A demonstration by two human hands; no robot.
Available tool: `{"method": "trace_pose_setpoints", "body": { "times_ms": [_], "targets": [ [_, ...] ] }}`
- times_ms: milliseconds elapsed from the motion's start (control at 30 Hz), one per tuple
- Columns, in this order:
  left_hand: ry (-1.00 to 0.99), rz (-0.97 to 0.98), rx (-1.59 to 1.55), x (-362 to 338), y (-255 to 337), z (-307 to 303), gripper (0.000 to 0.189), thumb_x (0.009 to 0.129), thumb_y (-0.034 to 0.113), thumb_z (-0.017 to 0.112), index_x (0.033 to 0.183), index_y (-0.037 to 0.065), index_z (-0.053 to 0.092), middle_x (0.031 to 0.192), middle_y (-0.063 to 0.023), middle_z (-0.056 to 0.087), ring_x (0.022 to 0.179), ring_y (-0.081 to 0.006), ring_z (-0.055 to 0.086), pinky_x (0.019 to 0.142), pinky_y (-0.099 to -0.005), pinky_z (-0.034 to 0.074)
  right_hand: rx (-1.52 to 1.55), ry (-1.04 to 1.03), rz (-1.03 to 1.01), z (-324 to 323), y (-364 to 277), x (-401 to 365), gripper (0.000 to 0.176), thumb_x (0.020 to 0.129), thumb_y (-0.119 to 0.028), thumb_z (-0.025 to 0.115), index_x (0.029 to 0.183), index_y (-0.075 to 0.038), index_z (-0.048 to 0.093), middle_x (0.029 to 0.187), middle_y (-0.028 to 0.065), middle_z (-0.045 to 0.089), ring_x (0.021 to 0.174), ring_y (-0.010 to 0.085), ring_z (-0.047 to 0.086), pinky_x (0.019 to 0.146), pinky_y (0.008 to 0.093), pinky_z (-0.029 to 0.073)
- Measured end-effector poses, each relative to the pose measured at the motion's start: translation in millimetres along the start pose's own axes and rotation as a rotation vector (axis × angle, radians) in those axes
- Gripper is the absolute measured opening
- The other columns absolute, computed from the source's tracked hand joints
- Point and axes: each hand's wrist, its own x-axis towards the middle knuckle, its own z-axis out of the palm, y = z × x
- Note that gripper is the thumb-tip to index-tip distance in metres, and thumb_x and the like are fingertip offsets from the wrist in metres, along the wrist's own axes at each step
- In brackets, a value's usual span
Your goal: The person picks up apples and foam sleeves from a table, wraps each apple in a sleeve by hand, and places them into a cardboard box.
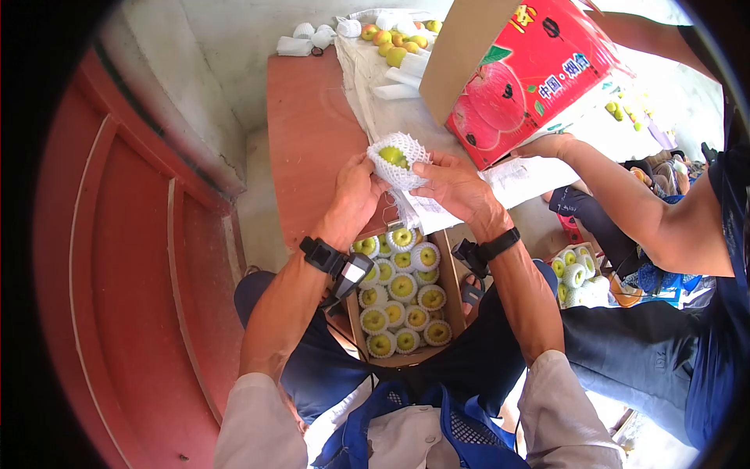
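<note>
A green apple in a white foam net is held up between my two hands, over the near edge of the table. My left hand grips it from the left side, fingers closed against the net. From the right, my right hand has its thumb on the net's edge; its other fingers are partly hidden behind. Below my hands, between my knees, a cardboard box holds several apples in foam nets, laid in rows.
On the red-brown tabletop, loose apples and foam nets lie at the back. Another person's hand rests by a red apple carton at right. A red door stands left. More netted apples sit lower right.
</note>
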Motion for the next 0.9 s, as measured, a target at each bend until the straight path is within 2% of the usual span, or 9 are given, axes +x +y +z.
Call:
{"method": "trace_pose_setpoints", "body": {
  "times_ms": [67,233,333,467,533,633,700,833,900],
  "targets": [
    [0.010,-0.001,-0.019,-0.1,-0.9,0.3,0.032,0.108,0.010,0.038,0.129,-0.011,0.050,0.129,-0.0213,0.060,0.116,-0.0302,0.064,0.101,-0.0464,0.055,-0.008,-0.008,0.010,3.4,2.8,1.8,0.029,0.096,-0.024,0.071,0.115,-0.002,0.065,0.109,0.0048,0.070,0.098,0.0114,0.065,0.080,0.0275,0.051],
    [0.007,-0.046,-0.067,-0.5,5.4,1.7,0.035,0.107,0.008,0.040,0.134,-0.012,0.050,0.134,-0.0200,0.058,0.122,-0.0298,0.060,0.105,-0.0444,0.052,-0.191,0.146,-0.146,1.4,9.4,8.6,0.022,0.090,-0.018,0.076,0.107,-0.007,0.066,0.096,0.0001,0.067,0.075,0.0037,0.054,0.060,0.0213,0.038],
    [0.023,-0.033,-0.078,0.0,5.7,2.5,0.032,0.105,0.006,0.039,0.129,-0.012,0.049,0.130,-0.0226,0.059,0.117,-0.0324,0.063,0.103,-0.0473,0.053,-0.325,0.172,-0.219,-1.9,7.7,11.4,0.020,0.091,-0.017,0.076,0.105,-0.009,0.065,0.092,-0.0010,0.066,0.071,0.0026,0.052,0.058,0.0204,0.037],
    [-0.023,-0.050,-0.079,-0.2,5.4,1.3,0.032,0.105,0.006,0.038,0.129,-0.012,0.049,0.130,-0.0229,0.059,0.119,-0.0326,0.062,0.103,-0.0473,0.053,-0.106,0.110,-0.230,5.6,11.0,12.6,0.016,0.093,-0.015,0.074,0.103,-0.008,0.064,0.090,-0.0013,0.065,0.069,0.0026,0.050,0.058,0.0200,0.037],
    [-0.041,-0.068,-0.068,-2.4,5.8,2.6,0.031,0.105,0.006,0.039,0.129,-0.012,0.049,0.131,-0.0229,0.058,0.119,-0.0324,0.062,0.103,-0.0470,0.053,-0.008,0.179,-0.243,10.4,9.5,11.0,0.014,0.094,-0.014,0.073,0.103,-0.007,0.063,0.088,-0.0016,0.064,0.068,0.0027,0.049,0.057,0.0199,0.037],
    [-0.060,-0.064,-0.037,-5.5,7.5,6.2,0.032,0.106,0.010,0.041,0.129,-0.009,0.050,0.131,-0.0219,0.058,0.119,-0.0303,0.062,0.103,-0.0454,0.053,-0.049,0.177,-0.265,12.4,8.7,9.3,0.015,0.094,-0.013,0.073,0.103,-0.007,0.063,0.088,-0.0015,0.064,0.069,0.0028,0.050,0.056,0.0202,0.037],
    [-0.067,-0.075,-0.082,-7.2,12.4,11.6,0.041,0.108,0.023,0.044,0.136,-0.007,0.049,0.133,-0.0178,0.059,0.122,-0.0278,0.060,0.107,-0.0446,0.050,-0.048,0.194,-0.267,12.1,7.2,9.5,0.015,0.094,-0.013,0.073,0.103,-0.006,0.063,0.088,-0.0015,0.064,0.069,0.0029,0.050,0.055,0.0201,0.037],
    [-0.146,-0.066,-0.027,-15.5,17.8,22.1,0.049,0.108,0.033,0.049,0.139,-0.004,0.048,0.133,-0.0146,0.059,0.123,-0.0254,0.059,0.108,-0.0436,0.049,-0.074,0.219,-0.272,13.5,0.2,6.5,0.015,0.094,-0.014,0.073,0.103,-0.006,0.064,0.087,-0.0012,0.064,0.069,0.0032,0.051,0.055,0.0199,0.037],
    [-0.302,0.011,0.088,-13.9,15.3,19.9,0.052,0.106,0.036,0.053,0.140,-0.003,0.048,0.134,-0.0129,0.059,0.123,-0.0233,0.059,0.107,-0.0422,0.048,-0.103,0.196,-0.261,12.4,0.3,6.3,0.015,0.094,-0.015,0.073,0.102,-0.006,0.065,0.087,-0.0012,0.064,0.070,0.0032,0.052,0.056,0.0200,0.037]
  ]
}}
